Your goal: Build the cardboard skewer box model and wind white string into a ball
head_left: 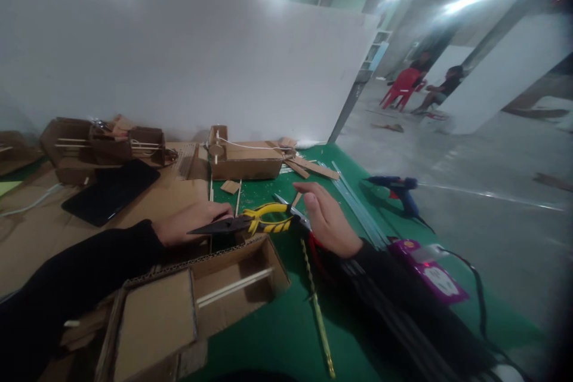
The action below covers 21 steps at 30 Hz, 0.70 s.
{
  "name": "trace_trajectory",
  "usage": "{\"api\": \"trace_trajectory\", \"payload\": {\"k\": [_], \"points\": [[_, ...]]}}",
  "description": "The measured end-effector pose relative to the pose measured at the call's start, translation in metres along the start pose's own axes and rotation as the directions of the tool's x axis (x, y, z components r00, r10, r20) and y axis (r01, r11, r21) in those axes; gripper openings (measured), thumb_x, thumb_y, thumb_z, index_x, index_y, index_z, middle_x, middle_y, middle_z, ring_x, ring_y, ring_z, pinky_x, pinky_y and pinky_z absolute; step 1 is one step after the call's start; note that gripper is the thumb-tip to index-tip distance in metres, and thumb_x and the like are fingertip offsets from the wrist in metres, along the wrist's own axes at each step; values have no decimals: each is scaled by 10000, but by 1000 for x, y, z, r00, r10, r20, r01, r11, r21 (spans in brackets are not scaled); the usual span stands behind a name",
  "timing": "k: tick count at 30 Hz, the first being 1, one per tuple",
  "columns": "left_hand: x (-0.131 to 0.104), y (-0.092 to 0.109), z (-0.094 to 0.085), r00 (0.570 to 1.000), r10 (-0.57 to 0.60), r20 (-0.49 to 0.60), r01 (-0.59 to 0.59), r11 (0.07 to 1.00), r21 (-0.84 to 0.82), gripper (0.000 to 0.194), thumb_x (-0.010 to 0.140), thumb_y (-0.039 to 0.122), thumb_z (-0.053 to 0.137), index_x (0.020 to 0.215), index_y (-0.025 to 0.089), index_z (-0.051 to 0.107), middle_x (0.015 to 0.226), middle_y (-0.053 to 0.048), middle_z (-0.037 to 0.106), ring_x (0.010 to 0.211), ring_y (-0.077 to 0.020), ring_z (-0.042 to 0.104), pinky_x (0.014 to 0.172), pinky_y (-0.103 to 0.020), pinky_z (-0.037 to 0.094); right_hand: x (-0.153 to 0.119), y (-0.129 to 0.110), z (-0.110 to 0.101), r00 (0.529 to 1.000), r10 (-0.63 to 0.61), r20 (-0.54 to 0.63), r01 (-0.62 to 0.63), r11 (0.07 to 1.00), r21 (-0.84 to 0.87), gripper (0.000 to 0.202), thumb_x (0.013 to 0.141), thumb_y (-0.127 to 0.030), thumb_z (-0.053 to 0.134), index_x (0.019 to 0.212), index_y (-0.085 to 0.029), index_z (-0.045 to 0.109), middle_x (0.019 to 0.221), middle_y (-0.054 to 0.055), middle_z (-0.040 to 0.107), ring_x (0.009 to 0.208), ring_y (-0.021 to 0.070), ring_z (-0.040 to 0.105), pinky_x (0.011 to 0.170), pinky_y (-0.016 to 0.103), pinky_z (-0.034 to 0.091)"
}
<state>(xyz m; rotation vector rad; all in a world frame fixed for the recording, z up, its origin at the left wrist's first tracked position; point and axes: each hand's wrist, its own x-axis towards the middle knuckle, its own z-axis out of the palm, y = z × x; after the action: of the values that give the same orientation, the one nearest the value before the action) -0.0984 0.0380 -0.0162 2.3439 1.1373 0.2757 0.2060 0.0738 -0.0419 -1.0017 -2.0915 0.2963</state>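
Observation:
My left hand [197, 222] has its fingers curled beside the black jaws of the yellow-handled pliers [268, 219]; what its fingertips hold is hidden. Right of the pliers' handles, my right hand [330, 224] has its fingers stretched out and apart. A small brown strip [296, 199] shows by its fingertips, and I cannot see it gripped. Scissors [305, 222] with red handles lie partly under this hand. Nearest me is an open cardboard box [154, 319] with two thin sticks [235, 287] across its hollow part.
Behind stand a cardboard box [250, 168] and more cardboard structures [107, 146]. A black tablet-like slab [111, 191] lies left. Clear glue sticks [358, 206], a blue glue gun [398, 188], a purple power strip [430, 271] and a twisted yellow rod [319, 310] lie right. People sit far off.

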Motion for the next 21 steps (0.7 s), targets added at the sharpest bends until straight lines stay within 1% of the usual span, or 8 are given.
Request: {"api": "trace_trajectory", "payload": {"k": [3, 7, 10, 13, 15, 19, 21], "points": [[0, -2, 3, 1000, -7, 0, 7, 1000, -7, 381, 1023, 452, 394, 914, 145, 593, 790, -9, 594, 709, -161, 581, 664, -303, 477, 2, 1, 1, 999, 21, -50, -23, 999, -34, 399, 1049, -422, 284, 1125, -206, 611, 1090, 115, 664, 1068, 279, 602, 936, 466, 472], [-1, -6, 6, 999, 44, 29, -43, 999, -29, 364, 1014, 437, 431, 950, 139, 628, 906, -27, 640, 822, -193, 620, 759, -341, 508, 6, 3, -3, 997, 19, -74, -25, 997, -79, 383, 1032, -417, 350, 982, -214, 672, 1004, 101, 683, 999, 280, 621, 889, 451, 486], [-2, -7, 6, 997, 72, 35, -71, 997, -32, 346, 1009, 438, 441, 995, 149, 632, 939, -42, 646, 858, -198, 621, 802, -366, 506, 9, 8, -10, 996, 21, -91, -32, 992, -119, 334, 997, -422, 442, 889, -222, 687, 939, 90, 693, 939, 286, 638, 846, 452, 499], [-4, -6, 4, 994, 99, 40, -98, 995, -37, 328, 999, 439, 461, 1016, 154, 624, 973, -47, 643, 886, -205, 617, 815, -370, 504, 12, 15, -18, 992, 45, -121, -63, 986, -152, 283, 970, -392, 482, 891, -214, 688, 925, 91, 704, 913, 290, 650, 821, 453, 509], [-5, -5, 3, 993, 109, 34, -108, 994, -33, 315, 1004, 424, 454, 995, 154, 616, 969, -41, 633, 877, -201, 609, 799, -355, 501, 13, 19, -20, 990, 61, -128, -82, 983, -167, 256, 955, -351, 491, 898, -199, 689, 925, 95, 711, 901, 286, 656, 814, 444, 514], [-3, -12, 7, 992, 128, 18, -128, 992, -7, 298, 999, 412, 465, 940, 151, 595, 893, -25, 603, 791, -177, 584, 723, -324, 491, 11, 26, -17, 992, 79, -98, -96, 978, -185, 225, 925, -280, 500, 901, -176, 698, 912, 94, 719, 886, 273, 661, 801, 417, 513], [0, -20, 11, 990, 143, 15, -143, 990, 6, 287, 989, 413, 490, 952, 151, 600, 906, -26, 609, 788, -174, 589, 716, -320, 498, 10, 28, -14, 994, 82, -78, -96, 977, -192, 227, 919, -257, 490, 915, -177, 703, 909, 87, 721, 894, 266, 660, 806, 408, 507]]}}
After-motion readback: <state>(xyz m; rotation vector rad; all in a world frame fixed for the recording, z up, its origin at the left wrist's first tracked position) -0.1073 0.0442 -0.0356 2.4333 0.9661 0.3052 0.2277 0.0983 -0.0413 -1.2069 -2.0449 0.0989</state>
